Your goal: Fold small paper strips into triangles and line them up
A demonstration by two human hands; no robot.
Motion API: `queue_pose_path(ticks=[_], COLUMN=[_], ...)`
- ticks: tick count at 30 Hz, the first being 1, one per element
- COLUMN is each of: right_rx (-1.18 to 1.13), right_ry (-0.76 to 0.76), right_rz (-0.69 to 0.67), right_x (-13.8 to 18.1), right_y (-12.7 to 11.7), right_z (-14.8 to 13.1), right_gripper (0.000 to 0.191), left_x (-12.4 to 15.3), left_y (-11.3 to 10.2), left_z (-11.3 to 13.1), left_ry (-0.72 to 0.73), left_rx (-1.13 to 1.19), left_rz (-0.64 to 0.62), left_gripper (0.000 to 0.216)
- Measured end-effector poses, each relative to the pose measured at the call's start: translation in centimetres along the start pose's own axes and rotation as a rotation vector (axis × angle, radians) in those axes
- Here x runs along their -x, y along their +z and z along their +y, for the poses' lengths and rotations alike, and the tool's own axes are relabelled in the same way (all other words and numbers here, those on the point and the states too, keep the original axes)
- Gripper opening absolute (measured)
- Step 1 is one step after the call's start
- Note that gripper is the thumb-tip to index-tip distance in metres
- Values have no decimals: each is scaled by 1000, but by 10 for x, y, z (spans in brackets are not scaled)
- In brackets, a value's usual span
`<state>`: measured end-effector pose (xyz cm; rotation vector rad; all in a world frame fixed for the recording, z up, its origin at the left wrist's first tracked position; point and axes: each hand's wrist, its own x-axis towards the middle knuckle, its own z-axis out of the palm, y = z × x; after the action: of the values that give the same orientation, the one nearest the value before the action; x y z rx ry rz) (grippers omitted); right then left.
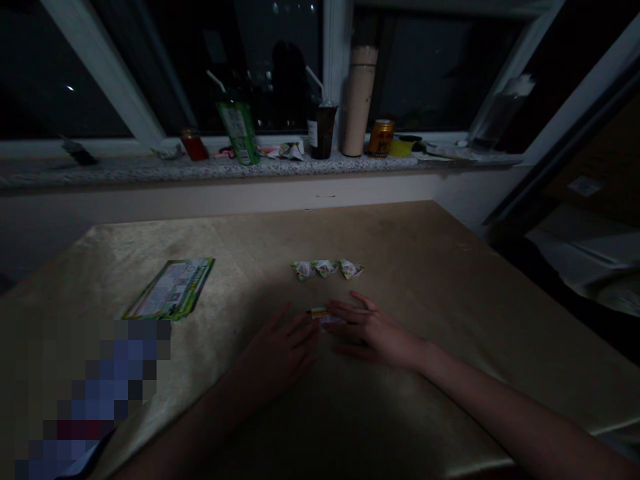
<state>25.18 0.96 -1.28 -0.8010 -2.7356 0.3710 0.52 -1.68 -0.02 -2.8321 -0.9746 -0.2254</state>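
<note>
Small paper strip [320, 313] lies abt mid-desk, btwn both hands, partly hidden by the R hand [370, 330]. R grip: fingers spread, tips over the strip. L hand [283, 340]: grip spread too, fingers out flat-ish, tips at the strip's L end; too dim to tell if they touch.

Just beyond, twd the desk's far edge: 3 folded paper pcs [327, 269] in a row. Stack of green sheets [173, 289] twd the desk's L edge, well apart fr. the hands. Nearer corner, same side: bluish thing [117, 380], pixelated, can't ID. Desk [250, 243] o/w has a shiny cloth [400, 233].

Past the far edge, windowsill [165, 175] w/ red jar [194, 147], green bottle [239, 130] + straw, dark cup [323, 130] + straw, pink flask [359, 103], gold can [381, 138].
</note>
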Motion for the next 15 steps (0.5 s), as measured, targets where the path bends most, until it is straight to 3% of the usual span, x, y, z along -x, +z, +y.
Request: queue_pose_path(ticks=[8, 12, 15], right_rx=[3, -5, -9], right_ry=[13, 8, 6], right_rz=[2, -6, -1], right_x=[1, 1, 0], right_y=[3, 3, 2], right_z=[0, 1, 0], right_gripper=[42, 43, 43], left_x=[2, 9, 7], left_y=[14, 9, 7], left_z=[8, -7, -7], left_ry=[-64, 74, 70], left_rx=[-66, 9, 15], left_rz=[68, 59, 65], left_gripper=[29, 33, 35])
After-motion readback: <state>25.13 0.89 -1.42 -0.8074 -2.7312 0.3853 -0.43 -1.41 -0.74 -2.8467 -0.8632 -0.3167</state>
